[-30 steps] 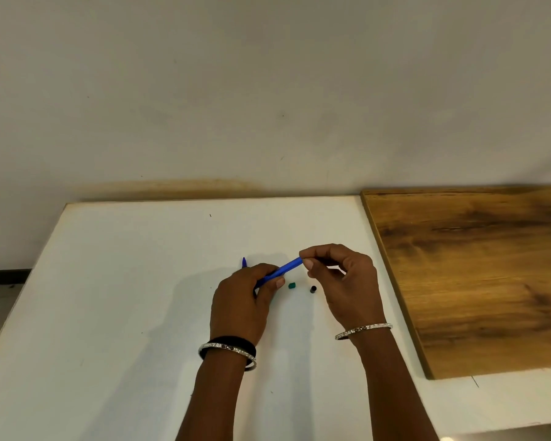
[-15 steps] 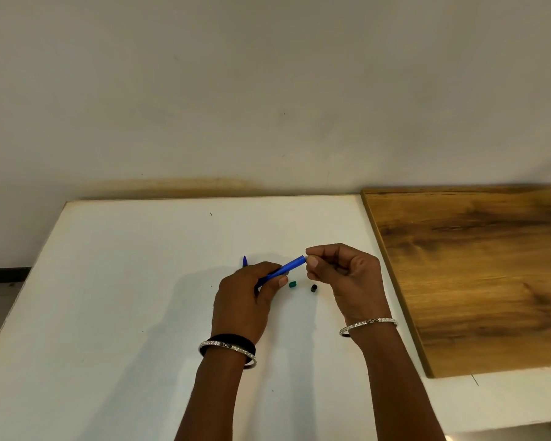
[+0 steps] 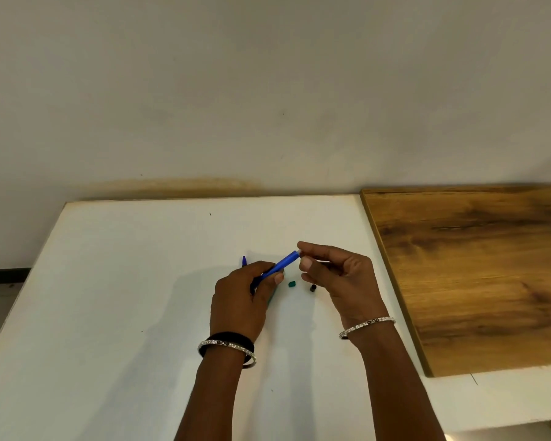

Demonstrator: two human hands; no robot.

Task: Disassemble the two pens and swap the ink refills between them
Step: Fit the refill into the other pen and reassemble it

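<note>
My left hand (image 3: pixel 239 300) grips the lower part of a blue pen barrel (image 3: pixel 283 263), which slants up to the right above the white table (image 3: pixel 109 281). The fingertips of my right hand (image 3: pixel 341 275) pinch the barrel's upper end, where a small whitish tip shows. A small green cap (image 3: pixel 292 283) and a small black cap (image 3: pixel 313 288) lie on the table just below the barrel, between my hands. A blue pointed piece (image 3: pixel 244 261) sticks out behind my left hand. A sliver of green (image 3: pixel 272 297) shows under my left palm; what it is cannot be told.
A brown wooden board (image 3: pixel 474 275) lies on the table's right side, close to my right wrist. A plain wall (image 3: pixel 268 90) rises behind the table's far edge. The table's left edge runs diagonally at the left of the view.
My right wrist has swung slightly to the right while its fingertips stay at the barrel's end. My left hand and the two small caps have not moved.
</note>
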